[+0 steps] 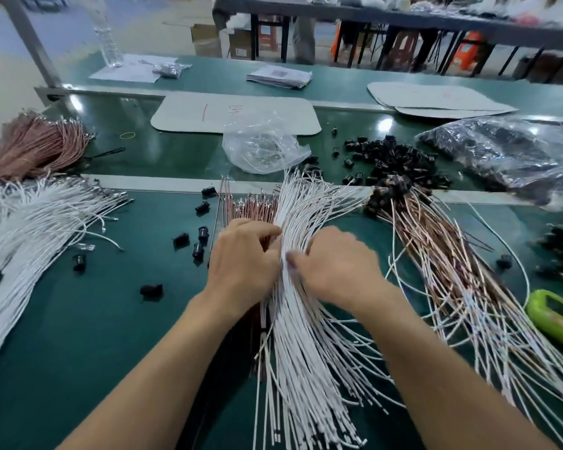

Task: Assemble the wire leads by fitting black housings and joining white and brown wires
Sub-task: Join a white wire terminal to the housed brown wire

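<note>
While both hands worked the white wires [306, 319] on the table [95, 319], the right hand [335, 264] had its grip pinched on a few white strands. The left hand [244, 264] curled its grip on the brown wires [257, 206] just left of them. Right of the white wires lay finished leads [452, 271]; beyond, loose housings [394, 157]. Plenty left, I'd say.

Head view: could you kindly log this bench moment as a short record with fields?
left hand: grips the white wire bundle from its left side
right hand: grips the same bundle, thumb on top
brown wires: beside the bundle, partly under the left hand
black housings: loose heap beyond the bundle, to the right
mixed leads: white and brown, fanned right of the hands
surface: green bench
</note>
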A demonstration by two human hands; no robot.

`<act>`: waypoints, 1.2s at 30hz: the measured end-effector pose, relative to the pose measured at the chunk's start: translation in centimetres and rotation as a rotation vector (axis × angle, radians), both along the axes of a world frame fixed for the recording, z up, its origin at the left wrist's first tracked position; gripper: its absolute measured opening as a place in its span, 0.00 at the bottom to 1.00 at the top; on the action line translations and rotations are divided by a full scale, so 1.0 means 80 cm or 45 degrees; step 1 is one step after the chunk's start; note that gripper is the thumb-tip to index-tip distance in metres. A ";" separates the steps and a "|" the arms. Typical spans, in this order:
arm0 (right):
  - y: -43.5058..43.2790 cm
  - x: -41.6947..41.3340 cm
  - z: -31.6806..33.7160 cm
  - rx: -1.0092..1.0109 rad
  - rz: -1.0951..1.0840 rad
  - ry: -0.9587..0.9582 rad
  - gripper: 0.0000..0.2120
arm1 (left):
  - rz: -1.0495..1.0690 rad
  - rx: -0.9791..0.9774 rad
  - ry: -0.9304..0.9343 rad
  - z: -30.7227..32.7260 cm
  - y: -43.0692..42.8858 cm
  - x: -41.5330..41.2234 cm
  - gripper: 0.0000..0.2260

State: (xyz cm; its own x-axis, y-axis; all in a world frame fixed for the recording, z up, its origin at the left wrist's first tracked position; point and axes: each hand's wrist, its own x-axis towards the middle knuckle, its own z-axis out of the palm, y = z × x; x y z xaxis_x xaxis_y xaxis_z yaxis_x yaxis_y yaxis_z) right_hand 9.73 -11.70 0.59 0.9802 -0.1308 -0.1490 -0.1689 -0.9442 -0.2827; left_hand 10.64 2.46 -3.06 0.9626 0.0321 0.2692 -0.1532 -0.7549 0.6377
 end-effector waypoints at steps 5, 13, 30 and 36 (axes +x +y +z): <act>0.002 0.012 -0.012 0.249 -0.002 0.106 0.14 | -0.114 -0.060 0.030 0.000 0.003 0.004 0.11; -0.034 0.017 -0.003 0.524 -0.042 0.012 0.15 | -0.345 -0.173 0.096 0.004 -0.003 -0.003 0.15; -0.049 0.035 0.040 1.960 -0.105 -0.626 0.09 | -0.173 -0.820 -0.173 0.006 -0.008 -0.009 0.13; -0.038 0.044 -0.010 2.036 -0.447 -0.795 0.06 | -0.274 -0.719 0.156 0.009 -0.015 -0.012 0.10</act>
State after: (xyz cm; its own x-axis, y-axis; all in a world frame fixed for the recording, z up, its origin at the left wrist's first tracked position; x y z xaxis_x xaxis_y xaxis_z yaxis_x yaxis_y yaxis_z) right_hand 13.22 -14.72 -0.24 0.8956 -0.4442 0.0237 0.2011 0.3568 -0.9123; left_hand 9.64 1.28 -2.35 0.9861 -0.0613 0.1543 -0.1649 -0.2556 0.9526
